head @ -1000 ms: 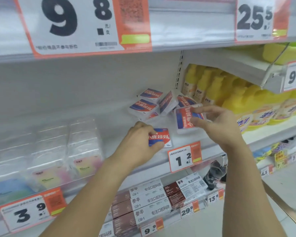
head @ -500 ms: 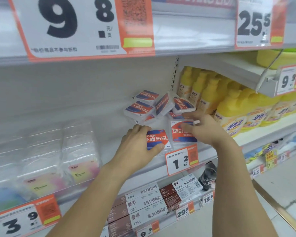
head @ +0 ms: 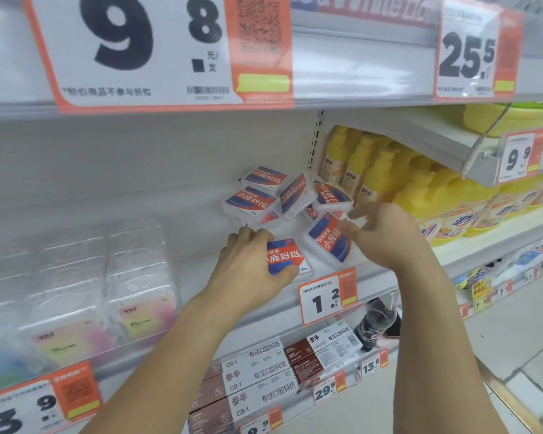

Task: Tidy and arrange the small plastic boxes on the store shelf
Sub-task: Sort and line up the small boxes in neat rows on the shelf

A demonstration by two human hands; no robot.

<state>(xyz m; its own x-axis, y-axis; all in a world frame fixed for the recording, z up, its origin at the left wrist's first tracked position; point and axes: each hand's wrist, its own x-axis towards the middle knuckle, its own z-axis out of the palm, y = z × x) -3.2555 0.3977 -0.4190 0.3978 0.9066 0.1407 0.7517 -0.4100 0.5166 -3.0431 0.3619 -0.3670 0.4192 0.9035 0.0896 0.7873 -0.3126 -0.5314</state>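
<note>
Several small clear plastic boxes with blue-and-red labels lie on the white shelf (head: pixel 373 278). My left hand (head: pixel 248 270) grips one box (head: pixel 284 256) near the shelf's front edge, fingers over its far edge and thumb at its near edge. To its right a second box (head: pixel 328 239) lies tilted, and the straight fingertips of my right hand (head: pixel 386 234) touch its right side. Behind them a loose pile of boxes (head: pixel 257 200) lies at mixed angles, one box (head: pixel 297 192) standing on its edge.
Yellow bottles (head: pixel 373 173) fill the shelf to the right of the pile. Clear plastic packs (head: pixel 138 277) stand at the left. A 1.2 price tag (head: pixel 326 297) hangs on the shelf front. Brown-and-white cartons (head: pixel 264 371) and a dark bottle (head: pixel 376 324) sit on the shelf below.
My right hand has lowered its box onto the shelf beside the left hand's box and loosened its fingers, and the box now lies tilted. My left hand stayed on its box.
</note>
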